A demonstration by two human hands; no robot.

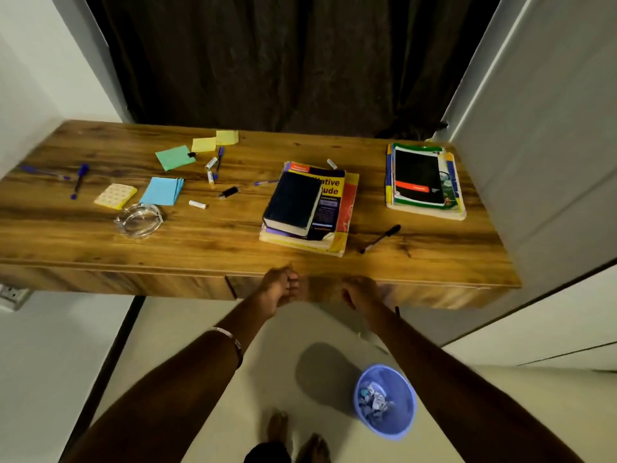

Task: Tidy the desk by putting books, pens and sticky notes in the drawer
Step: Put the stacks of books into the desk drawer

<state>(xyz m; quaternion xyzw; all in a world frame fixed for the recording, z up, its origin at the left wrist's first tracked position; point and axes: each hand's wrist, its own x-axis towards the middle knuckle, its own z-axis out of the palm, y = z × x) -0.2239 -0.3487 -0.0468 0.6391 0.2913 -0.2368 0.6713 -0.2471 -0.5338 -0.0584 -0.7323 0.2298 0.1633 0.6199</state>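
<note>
Risks first, left to right. The glass ashtray (139, 219) is sitting near the front edge of the desk (83, 242); a sharp pull on the drawer (320, 290) would probably jolt it, along with the loose pens (78, 181) and caps. The centre book stack (309, 208) is lying just behind the drawer front, so a careless lift could likely tip the dark top volume off. The black pen (380, 238) could roll off the edge.

The left hand (278, 289) is curling its fingers at the drawer front, apparently gripping its lower edge. The right hand (359, 290) is positioned likewise, though blur is preventing confirmation of its grip. The drawer is appearing closed. The sticky notes (163, 190) are lying well left of both hands, the centre book stack directly beyond them, and the second book stack (424, 182) far right
</note>
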